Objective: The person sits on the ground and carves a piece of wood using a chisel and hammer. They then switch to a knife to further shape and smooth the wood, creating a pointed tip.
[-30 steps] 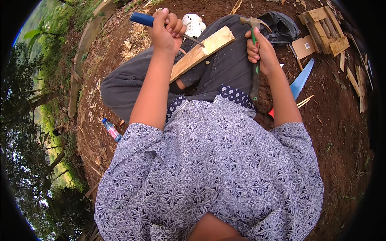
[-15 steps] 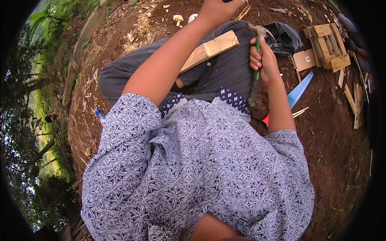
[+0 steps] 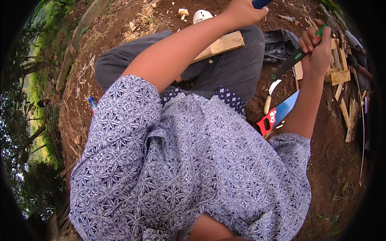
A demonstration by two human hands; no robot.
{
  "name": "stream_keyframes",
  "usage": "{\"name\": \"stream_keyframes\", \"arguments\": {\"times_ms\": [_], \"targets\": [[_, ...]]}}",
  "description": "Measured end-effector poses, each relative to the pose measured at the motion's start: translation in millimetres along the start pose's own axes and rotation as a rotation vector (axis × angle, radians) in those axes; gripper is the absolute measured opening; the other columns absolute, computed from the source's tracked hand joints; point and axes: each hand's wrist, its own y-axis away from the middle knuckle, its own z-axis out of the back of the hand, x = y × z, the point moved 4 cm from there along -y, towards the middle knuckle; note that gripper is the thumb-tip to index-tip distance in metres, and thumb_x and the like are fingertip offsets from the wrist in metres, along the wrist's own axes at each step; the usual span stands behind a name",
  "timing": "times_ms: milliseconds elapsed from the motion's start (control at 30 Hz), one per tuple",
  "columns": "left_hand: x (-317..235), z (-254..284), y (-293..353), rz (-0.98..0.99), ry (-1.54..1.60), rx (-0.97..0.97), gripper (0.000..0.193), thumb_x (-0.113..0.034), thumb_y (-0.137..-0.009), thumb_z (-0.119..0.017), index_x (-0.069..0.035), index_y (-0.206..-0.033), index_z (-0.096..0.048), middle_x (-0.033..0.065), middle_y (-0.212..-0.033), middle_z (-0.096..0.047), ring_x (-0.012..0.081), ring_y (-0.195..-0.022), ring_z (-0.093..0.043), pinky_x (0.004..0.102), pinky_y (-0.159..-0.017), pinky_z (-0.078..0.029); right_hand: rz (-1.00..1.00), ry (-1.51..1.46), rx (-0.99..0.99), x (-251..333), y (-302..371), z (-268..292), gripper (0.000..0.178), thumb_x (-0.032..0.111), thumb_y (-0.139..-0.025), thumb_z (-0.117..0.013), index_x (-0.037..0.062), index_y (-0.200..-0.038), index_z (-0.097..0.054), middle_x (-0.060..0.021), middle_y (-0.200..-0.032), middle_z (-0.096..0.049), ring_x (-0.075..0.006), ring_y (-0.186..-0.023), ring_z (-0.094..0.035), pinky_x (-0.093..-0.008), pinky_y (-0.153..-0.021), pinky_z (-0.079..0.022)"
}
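My patterned shirt [image 3: 185,148] fills the space closest to me, with my dark trousers [image 3: 225,74] beyond it, legs folded. On the ground by my right side lies a saw [image 3: 287,106], its red handle toward me and part of its blue blade behind my right forearm. A small knife [image 3: 267,103] with a pale wooden handle and curved blade lies just beside it. Across my lap rests the piece of wood [image 3: 225,43], partly hidden under my left forearm. My right hand [image 3: 316,49], raised out to the side, is closed firmly around the green-and-black handle of a hammer [image 3: 290,62], head up and away from me. My left hand [image 3: 243,14] reaches past the wood, curled around a blue handle [image 3: 261,3]; the upper edge cuts off the rest. Farther out are a black plastic bag [image 3: 277,45], a wooden frame [image 3: 340,75] and, at the far right, another person [image 3: 358,66].
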Motion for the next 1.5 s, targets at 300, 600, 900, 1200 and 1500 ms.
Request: {"name": "stream_keyframes", "arguments": {"times_ms": [300,600,900,1200,1500], "targets": [[9.8,-6.6,2.4,-0.042,-0.054,-0.014,0.027,-0.028,-0.089,-0.067,-0.001,-0.089,-0.068,0.0243,-0.080,-0.069,0.0398,-0.081,-0.071,0.0461,-0.072,-0.053,-0.109,0.429,0.109,50.2,-25.6,-32.2,0.036,0.037,-0.111,-0.047,0.0038,-0.117,-0.060,0.0074,-0.068,-0.031,-0.0012,-0.051,-0.028,-0.0193,-0.045,-0.024],[10.2,1.1,2.9,0.075,-0.124,0.053,0.028,-0.029,-0.089,-0.066,-0.002,-0.091,-0.070,0.0246,-0.084,-0.071,0.0396,-0.082,-0.072,0.0473,-0.074,-0.053,-0.087,0.248,-0.055,24.5,-32.7,-14.2,0.032,0.039,-0.109,-0.053,0.0081,-0.112,-0.061,0.0081,-0.067,-0.031,-0.0007,-0.050,-0.027,-0.0204,-0.044,-0.023],[17.7,-11.1,10.8,0.012,-0.090,0.109,0.025,-0.027,-0.088,-0.066,-0.004,-0.093,-0.072,0.0229,-0.086,-0.072,0.0384,-0.087,-0.073,0.0462,-0.078,-0.055,-0.176,0.375,0.010,8.4,-37.6,1.1,0.035,0.043,-0.108,-0.054,0.0086,-0.110,-0.062,0.0092,-0.068,-0.031,0.0005,-0.050,-0.028,-0.0197,-0.045,-0.023],[11.9,-9.1,19.3,-0.009,-0.144,0.111,0.026,-0.029,-0.087,-0.068,-0.003,-0.091,-0.070,0.0229,-0.085,-0.071,0.0389,-0.084,-0.072,0.0466,-0.076,-0.054,-0.393,0.743,0.376,-22.8,-23.8,-8.5,0.033,0.042,-0.108,-0.055,0.0100,-0.108,-0.062,0.0095,-0.067,-0.031,0.0007,-0.051,-0.027,-0.0195,-0.045,-0.023],[31.5,116.9,83.9,0.157,1.008,-0.154,0.024,-0.019,-0.105,-0.062,-0.013,-0.084,-0.050,-0.0014,-0.062,-0.052,0.0079,-0.050,-0.049,0.0256,-0.045,-0.041,-0.418,0.057,0.057,-72.6,40.9,3.0,0.036,0.042,-0.109,-0.052,0.0064,-0.111,-0.059,0.0050,-0.068,-0.035,-0.0041,-0.052,-0.033,-0.0230,-0.047,-0.030]]}}
